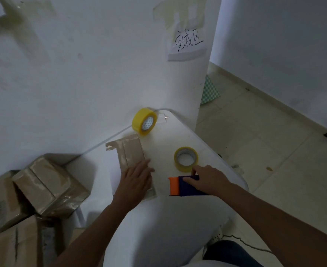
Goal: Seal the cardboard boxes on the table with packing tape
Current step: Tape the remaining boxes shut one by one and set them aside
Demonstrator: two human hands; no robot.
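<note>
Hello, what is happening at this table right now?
A person is sealing a flat brown cardboard box on the white table. The left hand lies flat on the box, fingers straight. The right hand grips a navy and orange tape dispenser beside it. A yellow tape roll lying flat sits just behind the dispenser; another yellow roll standing on edge is near the wall. Taped boxes are piled at the left.

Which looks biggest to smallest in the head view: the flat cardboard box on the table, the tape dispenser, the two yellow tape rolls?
1. Flat cardboard box, partly under the left hand.
2. Tape dispenser, partly covered by the right hand.
3. The upright tape roll and the flat-lying tape roll look alike; distance differs, so unranked.
</note>
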